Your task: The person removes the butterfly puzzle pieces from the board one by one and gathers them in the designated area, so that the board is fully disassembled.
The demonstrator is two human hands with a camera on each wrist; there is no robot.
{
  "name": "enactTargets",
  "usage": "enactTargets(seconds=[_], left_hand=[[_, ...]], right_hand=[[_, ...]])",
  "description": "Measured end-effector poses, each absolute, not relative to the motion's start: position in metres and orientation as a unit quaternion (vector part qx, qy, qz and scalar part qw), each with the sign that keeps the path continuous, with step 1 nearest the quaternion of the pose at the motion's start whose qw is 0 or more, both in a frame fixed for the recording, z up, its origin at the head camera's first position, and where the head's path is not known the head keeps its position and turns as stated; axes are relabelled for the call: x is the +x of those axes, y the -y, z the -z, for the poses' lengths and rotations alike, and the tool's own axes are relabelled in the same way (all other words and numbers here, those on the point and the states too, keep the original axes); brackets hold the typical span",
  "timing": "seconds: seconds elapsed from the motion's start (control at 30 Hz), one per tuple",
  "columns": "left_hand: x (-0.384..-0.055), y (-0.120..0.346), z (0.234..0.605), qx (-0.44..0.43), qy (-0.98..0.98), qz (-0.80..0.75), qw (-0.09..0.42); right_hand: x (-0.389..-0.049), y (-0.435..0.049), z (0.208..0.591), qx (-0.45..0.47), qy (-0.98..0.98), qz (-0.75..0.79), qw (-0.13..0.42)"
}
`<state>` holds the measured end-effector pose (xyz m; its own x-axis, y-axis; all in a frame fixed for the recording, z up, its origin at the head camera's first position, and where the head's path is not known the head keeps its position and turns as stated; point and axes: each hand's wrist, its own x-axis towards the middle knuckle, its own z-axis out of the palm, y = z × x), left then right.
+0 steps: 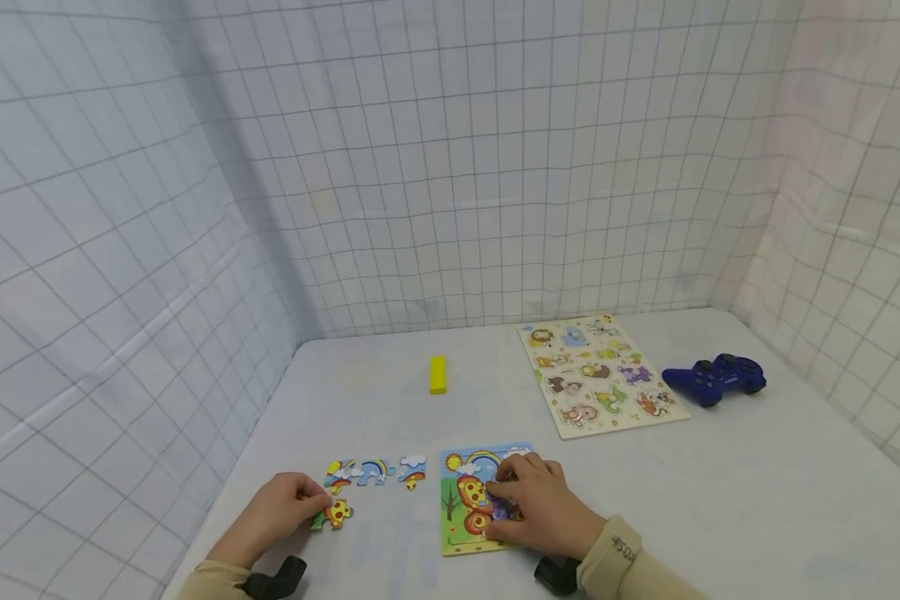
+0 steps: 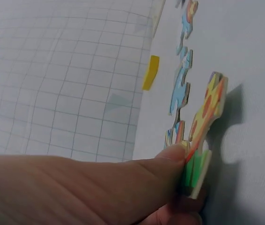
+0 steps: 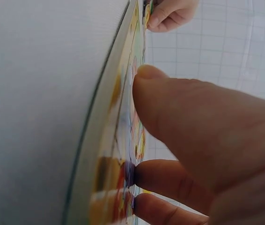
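Your L hand [image 1: 285, 504] has thumb & fingers clamped on a puzzle pc [image 1: 339, 512], yellow/red w/ dots & a green end; L wrist view shows it tilted, shadow on the white table [image 1: 390, 571] beside it. Just beyond that hand, a bit to its R, you've got a row of loose pcs [image 1: 372, 472] face up: sun & rainbow ones close tog., a cloud one just R of them, all btwn your two hands' reach.

Your R hand [image 1: 543, 504] is on the puzzle board [image 1: 467, 549], covering its R part: thumb & fingers apart, tips touching the pic. side, thumb nearer you. Board sits under & L of that hand, w/ sun, rainbow, tree & red wheel showing.

Farther out, beyond & L of R hand: yellow block [image 1: 438, 375]. Beyond R hand, slightly R: animal board [image 1: 630, 422], lying flat. Right of that, well apart from R hand: blue game ctrlr [image 1: 715, 379].
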<state>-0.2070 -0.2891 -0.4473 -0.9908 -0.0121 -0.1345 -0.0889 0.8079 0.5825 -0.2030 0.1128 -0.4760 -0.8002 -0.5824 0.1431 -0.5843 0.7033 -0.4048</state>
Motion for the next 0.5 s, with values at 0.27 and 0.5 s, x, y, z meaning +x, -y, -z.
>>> enactTargets(seconds=[0.27,0.5], left_hand=[[-0.209,0.281,0.444,-0.008,-0.969,-0.243,0.054],[-0.205,0.271,0.446,0.003,-0.983,-0.183,0.034]], right_hand=[[-0.201,-0.115,0.475,0.318,0.921,-0.225,0.015],[-0.201,-0.115,0.474,0.318,0.921,-0.225,0.015]])
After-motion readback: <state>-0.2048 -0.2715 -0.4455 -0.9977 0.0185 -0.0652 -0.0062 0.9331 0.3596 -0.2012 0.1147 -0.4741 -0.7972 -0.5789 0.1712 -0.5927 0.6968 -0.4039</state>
